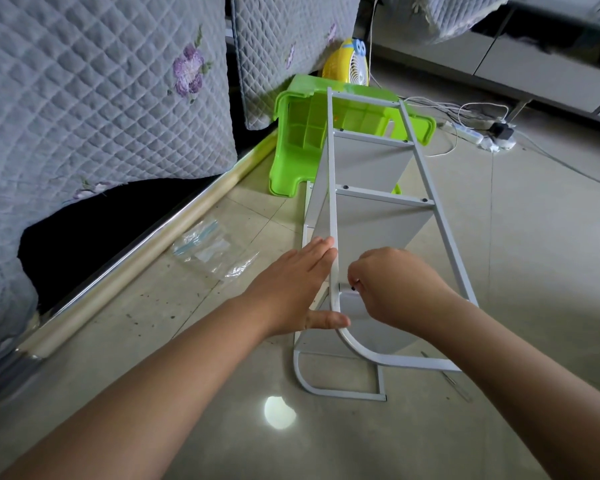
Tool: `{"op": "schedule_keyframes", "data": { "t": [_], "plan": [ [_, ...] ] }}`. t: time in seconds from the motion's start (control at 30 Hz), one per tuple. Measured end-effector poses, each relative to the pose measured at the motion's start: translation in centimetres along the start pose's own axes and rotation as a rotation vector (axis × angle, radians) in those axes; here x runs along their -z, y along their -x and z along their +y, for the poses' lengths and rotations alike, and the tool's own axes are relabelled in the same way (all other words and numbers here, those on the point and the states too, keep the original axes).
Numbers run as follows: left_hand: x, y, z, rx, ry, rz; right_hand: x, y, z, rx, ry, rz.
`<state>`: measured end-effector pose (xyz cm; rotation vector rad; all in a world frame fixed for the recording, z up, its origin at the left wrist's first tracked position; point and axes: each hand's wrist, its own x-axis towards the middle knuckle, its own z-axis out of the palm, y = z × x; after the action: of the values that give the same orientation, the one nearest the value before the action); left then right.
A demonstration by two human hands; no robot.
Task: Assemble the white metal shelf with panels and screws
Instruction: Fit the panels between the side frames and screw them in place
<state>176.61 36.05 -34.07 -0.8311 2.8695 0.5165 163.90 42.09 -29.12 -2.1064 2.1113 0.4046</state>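
White metal shelf (pixel 371 209) lying on its side on the floor (pixel 499 271) between your hands, your left hand (pixel 291 289) flat against its near rail, fingers straight, your right hand (pixel 395 285) pinching a small black screw (pixel 354 288) at the lowest panel (pixel 371 327)

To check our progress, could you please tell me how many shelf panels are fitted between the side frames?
3: the far panel, the middle panel and the near panel, partly behind the right hand. Others may be hidden.
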Motion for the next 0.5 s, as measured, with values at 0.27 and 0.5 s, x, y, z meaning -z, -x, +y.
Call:
{"op": "schedule_keyframes", "data": {
  "t": [0.27,0.5],
  "plan": [
    [-0.52,-0.04,-0.49,-0.034,0.030,0.058,1.10,-0.02,-1.07,0.000,0.047,-0.069],
    [-0.69,-0.04,-0.38,-0.028,0.076,0.050,0.51,-0.37,-0.62,-0.032,0.050,-0.090]
  ]
}}
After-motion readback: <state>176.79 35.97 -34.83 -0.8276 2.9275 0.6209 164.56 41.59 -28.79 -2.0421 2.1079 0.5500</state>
